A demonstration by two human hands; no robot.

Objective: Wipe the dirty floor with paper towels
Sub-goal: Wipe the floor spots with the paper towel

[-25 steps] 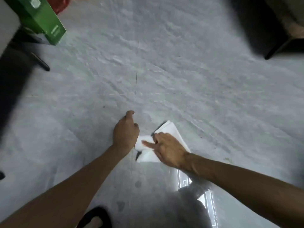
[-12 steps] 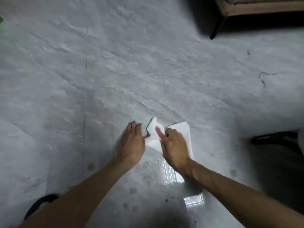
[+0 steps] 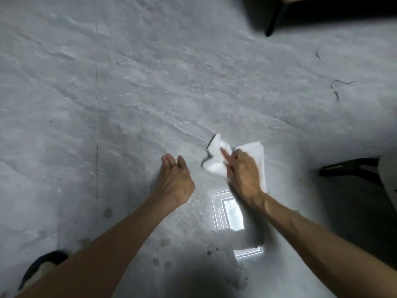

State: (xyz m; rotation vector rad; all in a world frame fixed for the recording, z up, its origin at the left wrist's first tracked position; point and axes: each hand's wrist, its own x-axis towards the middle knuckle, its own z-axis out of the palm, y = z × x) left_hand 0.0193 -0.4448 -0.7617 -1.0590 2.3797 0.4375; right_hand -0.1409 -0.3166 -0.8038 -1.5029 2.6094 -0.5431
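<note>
White folded paper towels point(image 3: 214, 157) lay on the grey marbled floor point(image 3: 150, 82) under the right hand point(image 3: 243, 176), which grasped them: its index finger stretched forward across the sheet while the other fingers bent down over the stack. The near left corner of the paper had buckled up off the floor, casting a dark shadow along its edge, and the flat far end of the stack showed beyond the knuckles. The hand's outline was blurred.

The left hand point(image 3: 175, 179) was released, fingers straight and held together, low over the floor just beside the towels and not touching them.

A bright rectangular reflection point(image 3: 227, 211) shone on the floor beneath the right wrist, with small dark round spots point(image 3: 165, 241) scattered nearer the person. A thin dark joint line point(image 3: 96, 125) ran through the tiles well to the left. Far right lay a curled dark strand point(image 3: 337, 87), a black chair foot point(image 3: 348, 168) and, at the top, a dark furniture leg point(image 3: 271, 24). A black-edged shoe point(image 3: 40, 267) showed at lower left.
</note>
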